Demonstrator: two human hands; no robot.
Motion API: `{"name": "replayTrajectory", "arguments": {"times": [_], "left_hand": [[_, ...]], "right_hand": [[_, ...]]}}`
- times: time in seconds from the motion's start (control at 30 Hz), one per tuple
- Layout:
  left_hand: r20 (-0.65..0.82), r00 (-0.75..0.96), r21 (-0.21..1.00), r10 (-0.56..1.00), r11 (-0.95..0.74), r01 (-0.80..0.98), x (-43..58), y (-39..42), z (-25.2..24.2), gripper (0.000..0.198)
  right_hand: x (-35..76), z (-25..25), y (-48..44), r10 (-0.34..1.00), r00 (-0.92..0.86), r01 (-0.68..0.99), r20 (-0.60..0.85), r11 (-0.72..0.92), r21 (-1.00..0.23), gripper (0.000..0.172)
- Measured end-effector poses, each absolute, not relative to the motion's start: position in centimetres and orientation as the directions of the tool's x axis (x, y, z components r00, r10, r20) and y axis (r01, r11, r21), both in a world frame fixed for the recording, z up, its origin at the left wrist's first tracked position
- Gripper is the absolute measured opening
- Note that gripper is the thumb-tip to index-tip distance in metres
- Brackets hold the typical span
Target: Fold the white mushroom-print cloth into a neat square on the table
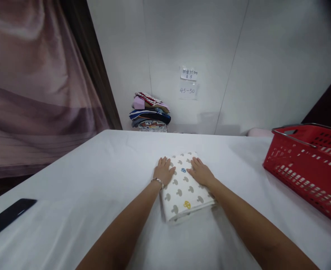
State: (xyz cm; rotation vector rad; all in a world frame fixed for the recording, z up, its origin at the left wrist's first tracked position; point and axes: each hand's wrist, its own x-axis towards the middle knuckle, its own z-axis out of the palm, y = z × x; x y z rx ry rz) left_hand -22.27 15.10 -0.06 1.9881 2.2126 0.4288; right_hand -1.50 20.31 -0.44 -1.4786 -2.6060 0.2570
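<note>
A folded white cloth (pixel 183 187) printed with grey mushroom shapes lies on the white table (pixel 98 176) in front of me. My left hand (pixel 163 170), with a bracelet on the wrist, rests flat on the cloth's far left part, fingers stretched out. My right hand (pixel 200 171) lies flat on the far right part of the cloth, fingers spread. Neither hand grips anything.
A red plastic basket (pixel 308 168) with a metal handle stands at the table's right edge. A pile of folded coloured clothes (pixel 150 112) sits at the back against the white wall. A dark flat object (pixel 8 217) lies near the left edge. A curtain hangs at left.
</note>
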Motion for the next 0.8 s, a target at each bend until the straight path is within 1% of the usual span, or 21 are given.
{"name": "replayTrajectory", "arguments": {"times": [0.1,0.13,0.2,0.3,0.37,0.47,0.6,0.67,0.73,0.8], "left_hand": [[0.14,-0.101,0.308,0.985,0.053,0.95,-22.7,14.8,-0.9,0.058],[0.138,-0.094,0.313,0.986,0.046,0.949,-22.8,14.8,-0.8,0.059],[0.123,-0.087,0.323,0.989,0.043,0.945,-23.2,15.0,-0.3,0.058],[0.071,-0.134,0.353,0.988,0.101,0.93,-24.2,16.2,1.1,0.058],[-0.011,-0.168,0.387,0.986,0.159,0.908,-24.7,17.3,2.0,0.06],[-0.105,-0.165,0.419,0.981,0.194,0.887,-25.3,18.4,2.8,0.059],[-0.148,-0.159,0.437,0.976,0.208,0.875,-25.7,18.1,3.4,0.054],[-0.168,-0.162,0.433,0.972,0.221,0.874,-26.1,17.1,3.6,0.052],[-0.185,-0.171,0.423,0.968,0.236,0.875,-26.4,15.3,3.7,0.052],[-0.206,-0.195,0.426,0.959,0.267,0.864,-26.4,12.8,3.7,0.052]], "right_hand": [[-1.4,-0.6,20.4,0.853,-0.519,0.818,0.05,0.513,-0.259,0.067],[-1.4,-0.4,20.4,0.852,-0.522,0.809,0.044,0.511,-0.292,0.066],[-1.1,0.2,20.4,0.86,-0.511,0.787,0.016,0.475,-0.394,0.064],[0.2,1.3,19.9,0.909,-0.415,0.749,-0.038,0.317,-0.582,0.064],[1.4,1.9,19.0,0.94,-0.331,0.732,-0.08,0.203,-0.65,0.067],[3.2,2.2,17.5,0.95,-0.276,0.749,-0.148,0.116,-0.653,0.074],[4.5,2.3,16.6,0.94,-0.244,0.769,-0.24,0.037,-0.638,0.087],[4.6,2.5,17.0,0.919,-0.262,0.758,-0.293,0.008,-0.652,0.092],[4.6,3.1,18.0,0.89,-0.317,0.747,-0.327,0.022,-0.665,0.095],[4.2,4.0,19.7,0.85,-0.405,0.753,-0.337,0.102,-0.65,0.097]]}}
